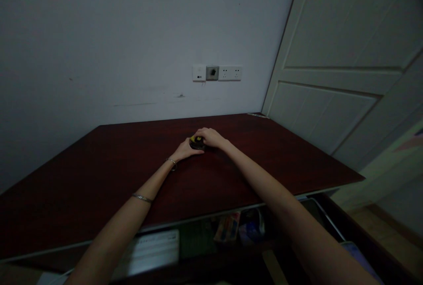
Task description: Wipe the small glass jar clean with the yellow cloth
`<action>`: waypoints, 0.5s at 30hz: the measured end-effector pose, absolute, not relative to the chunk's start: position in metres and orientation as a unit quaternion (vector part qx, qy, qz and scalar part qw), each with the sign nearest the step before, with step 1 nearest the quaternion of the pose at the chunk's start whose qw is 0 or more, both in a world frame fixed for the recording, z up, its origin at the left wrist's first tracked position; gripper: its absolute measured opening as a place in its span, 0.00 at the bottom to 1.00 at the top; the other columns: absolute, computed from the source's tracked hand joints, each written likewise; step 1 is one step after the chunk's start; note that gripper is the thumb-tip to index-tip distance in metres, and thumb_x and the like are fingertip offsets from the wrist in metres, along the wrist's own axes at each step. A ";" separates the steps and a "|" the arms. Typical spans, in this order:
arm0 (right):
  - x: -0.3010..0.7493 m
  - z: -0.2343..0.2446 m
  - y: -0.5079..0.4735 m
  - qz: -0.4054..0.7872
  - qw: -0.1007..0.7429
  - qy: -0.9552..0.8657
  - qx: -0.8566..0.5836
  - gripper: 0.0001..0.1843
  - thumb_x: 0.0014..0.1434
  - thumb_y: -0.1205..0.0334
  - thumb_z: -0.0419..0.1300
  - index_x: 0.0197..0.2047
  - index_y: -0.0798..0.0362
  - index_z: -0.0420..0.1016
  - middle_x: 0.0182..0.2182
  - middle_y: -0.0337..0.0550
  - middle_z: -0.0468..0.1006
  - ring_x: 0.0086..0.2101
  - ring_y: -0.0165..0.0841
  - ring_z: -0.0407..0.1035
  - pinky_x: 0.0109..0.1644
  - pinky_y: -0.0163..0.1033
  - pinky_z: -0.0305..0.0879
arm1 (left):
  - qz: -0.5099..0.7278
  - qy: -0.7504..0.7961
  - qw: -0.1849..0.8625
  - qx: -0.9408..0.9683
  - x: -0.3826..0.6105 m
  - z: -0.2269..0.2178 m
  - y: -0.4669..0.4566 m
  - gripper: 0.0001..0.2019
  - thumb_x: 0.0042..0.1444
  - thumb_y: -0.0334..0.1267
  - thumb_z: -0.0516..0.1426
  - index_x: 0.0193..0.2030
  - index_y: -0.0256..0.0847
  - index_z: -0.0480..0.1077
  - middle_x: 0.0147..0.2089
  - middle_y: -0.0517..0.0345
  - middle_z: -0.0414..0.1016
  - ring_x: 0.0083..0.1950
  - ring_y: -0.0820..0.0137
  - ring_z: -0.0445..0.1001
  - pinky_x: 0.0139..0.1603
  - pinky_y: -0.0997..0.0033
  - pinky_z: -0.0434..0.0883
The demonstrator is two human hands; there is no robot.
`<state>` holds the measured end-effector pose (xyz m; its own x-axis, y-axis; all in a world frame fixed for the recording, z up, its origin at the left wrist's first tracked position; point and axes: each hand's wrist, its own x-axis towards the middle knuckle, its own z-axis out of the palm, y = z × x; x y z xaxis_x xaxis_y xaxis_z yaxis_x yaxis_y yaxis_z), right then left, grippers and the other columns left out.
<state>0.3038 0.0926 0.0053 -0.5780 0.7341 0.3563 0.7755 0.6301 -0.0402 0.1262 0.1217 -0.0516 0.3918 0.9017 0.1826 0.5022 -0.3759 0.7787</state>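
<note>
Near the middle of the dark red-brown tabletop (139,161), a small dark, rounded object with yellow parts (197,142) sits between my two hands; its exact kind is hard to make out. My left hand (187,149) wraps around its left and near side, the thumb reaching along the front. From the right, my right hand (211,136) bends over its top and far side, fingers curled onto the yellow part. Part of the object is covered by the fingers. Two bracelets circle my left wrist and forearm.
Below the front edge, an open drawer (238,258) holds a white box (155,249), a colourful packet (228,227), a blue-and-white package (253,227) and other items. Wall sockets (230,73) are behind the table. A white panelled door (333,56) stands at the right.
</note>
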 end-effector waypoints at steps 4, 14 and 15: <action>0.315 0.005 0.087 -0.055 0.151 -0.891 -0.424 0.23 0.50 0.76 0.51 0.46 0.49 0.72 0.46 0.42 0.73 0.46 0.35 0.66 0.47 0.37 0.61 | 0.279 0.477 0.290 0.781 0.128 -0.049 0.119 0.40 0.29 0.54 0.66 0.50 0.36 0.63 0.46 0.46 0.72 0.48 0.56 0.71 0.46 0.63 0.66; 0.315 0.009 0.071 -0.048 0.125 -0.868 -0.479 0.23 0.53 0.73 0.50 0.50 0.49 0.69 0.47 0.43 0.72 0.45 0.35 0.67 0.43 0.35 0.62 | 0.279 0.486 0.266 0.784 0.131 -0.048 0.116 0.44 0.28 0.56 0.65 0.52 0.34 0.61 0.49 0.44 0.71 0.50 0.57 0.70 0.47 0.66 0.66; 0.313 0.009 0.069 -0.054 0.124 -0.863 -0.487 0.22 0.53 0.72 0.50 0.50 0.50 0.68 0.47 0.44 0.72 0.45 0.36 0.67 0.43 0.35 0.62 | 0.279 0.487 0.265 0.784 0.131 -0.048 0.116 0.44 0.28 0.57 0.65 0.52 0.34 0.61 0.49 0.44 0.71 0.50 0.57 0.70 0.47 0.66 0.66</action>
<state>0.3135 0.0686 0.0091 -0.4955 0.8268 0.2662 0.8537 0.5201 -0.0264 0.1307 0.1163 -0.0478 0.3702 0.9115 0.1794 0.6166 -0.3856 0.6864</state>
